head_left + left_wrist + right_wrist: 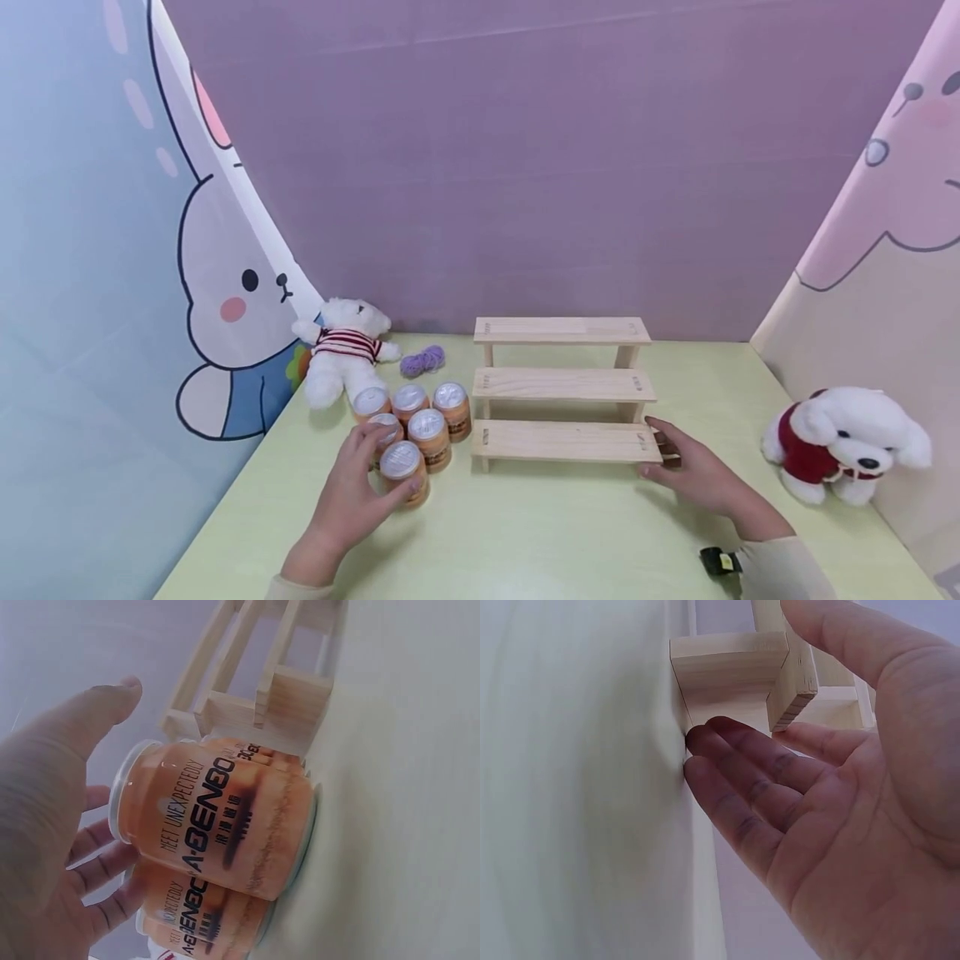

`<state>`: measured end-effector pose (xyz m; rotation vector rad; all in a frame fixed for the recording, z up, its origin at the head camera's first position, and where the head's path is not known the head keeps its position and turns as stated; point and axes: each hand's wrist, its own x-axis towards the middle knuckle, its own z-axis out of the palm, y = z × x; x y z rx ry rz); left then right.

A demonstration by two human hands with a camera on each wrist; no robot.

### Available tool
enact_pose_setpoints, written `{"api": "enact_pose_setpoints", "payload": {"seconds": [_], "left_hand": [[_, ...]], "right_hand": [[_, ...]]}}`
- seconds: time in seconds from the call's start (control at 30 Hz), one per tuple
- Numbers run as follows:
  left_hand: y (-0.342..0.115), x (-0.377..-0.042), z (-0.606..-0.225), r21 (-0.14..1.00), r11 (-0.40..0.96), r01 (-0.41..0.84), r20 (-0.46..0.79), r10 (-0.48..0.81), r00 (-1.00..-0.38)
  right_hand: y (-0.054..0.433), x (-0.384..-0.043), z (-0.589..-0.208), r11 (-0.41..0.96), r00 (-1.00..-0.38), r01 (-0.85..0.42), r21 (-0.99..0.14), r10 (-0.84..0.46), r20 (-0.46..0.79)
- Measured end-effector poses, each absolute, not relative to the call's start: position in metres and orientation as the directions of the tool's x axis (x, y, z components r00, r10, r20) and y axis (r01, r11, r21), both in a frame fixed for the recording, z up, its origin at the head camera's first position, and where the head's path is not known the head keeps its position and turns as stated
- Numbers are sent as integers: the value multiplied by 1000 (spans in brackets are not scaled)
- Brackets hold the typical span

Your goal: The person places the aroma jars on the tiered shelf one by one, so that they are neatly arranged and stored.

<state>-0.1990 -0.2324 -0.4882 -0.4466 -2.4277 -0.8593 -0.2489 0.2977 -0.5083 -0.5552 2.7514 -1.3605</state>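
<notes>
Several orange cans (436, 450) with silvery lids and "A·BENBO" lettering stand grouped left of a three-tier wooden shelf (566, 442). My left hand (348, 500) reaches around the front can (217, 817), its thumb lifted away from the can in the left wrist view. The other fingers of that hand spread behind the lids. At the shelf's right end is my right hand (693, 471), thumb apart from the fingers. In the right wrist view its fingertips (697, 739) are low, close to the tabletop and beside the bottom step (791, 686).
A white plush toy in a striped shirt (347, 343) and a purple yarn bundle (422, 361) lie behind the cans. On the right sits a white plush dog in red (847, 446). A purple backdrop (555, 167) rises behind the table.
</notes>
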Motion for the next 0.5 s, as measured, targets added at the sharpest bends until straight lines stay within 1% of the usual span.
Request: {"api": "enact_pose_setpoints", "payload": {"seconds": [0.5], "left_hand": [[-232, -199, -499, 424, 778, 463, 585, 155, -796]], "right_hand": [[297, -248, -508, 527, -938, -292, -798, -320, 132]]}}
